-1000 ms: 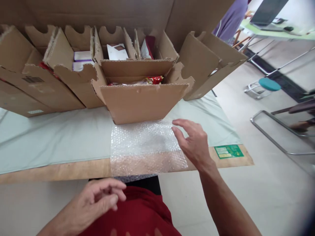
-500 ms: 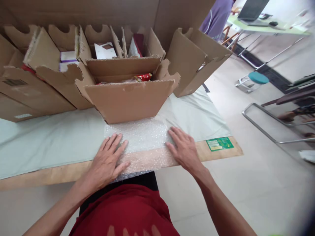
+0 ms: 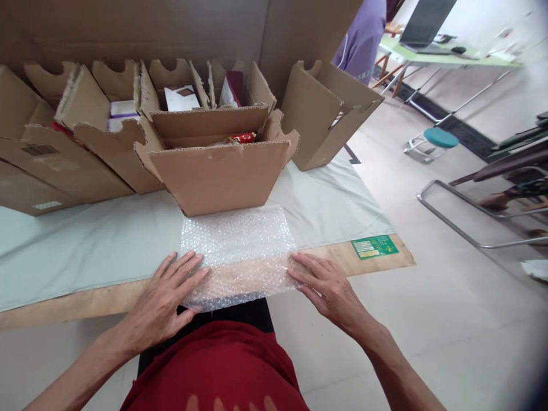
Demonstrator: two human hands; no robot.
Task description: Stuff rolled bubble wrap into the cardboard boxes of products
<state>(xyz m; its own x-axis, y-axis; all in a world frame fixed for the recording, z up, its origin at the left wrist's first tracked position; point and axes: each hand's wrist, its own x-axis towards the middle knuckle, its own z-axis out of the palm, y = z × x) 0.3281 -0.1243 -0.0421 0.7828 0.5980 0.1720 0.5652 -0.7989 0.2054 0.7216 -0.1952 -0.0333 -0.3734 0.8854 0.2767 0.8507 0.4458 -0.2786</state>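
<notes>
A clear sheet of bubble wrap point(image 3: 240, 251) lies flat at the near edge of the table point(image 3: 85, 297), its front edge hanging slightly over. My left hand point(image 3: 165, 294) rests flat and open on the sheet's left front corner. Open too, my right hand point(image 3: 327, 288) has its fingers spread, the fingertips touching the sheet's right front edge. Just behind the sheet stands an open cardboard box point(image 3: 222, 171) with a red packet point(image 3: 242, 137) inside.
Several more open cardboard boxes point(image 3: 85, 142) line the back of the table on a pale green cloth point(image 3: 85, 245). A green label point(image 3: 373, 246) sits at the table's right corner. To the right are a teal stool point(image 3: 440, 138), metal frames and a person in purple point(image 3: 362, 37).
Both hands came down onto the bubble wrap, then slid back toward me along the sheet to its front corners. The camera view shifted slightly.
</notes>
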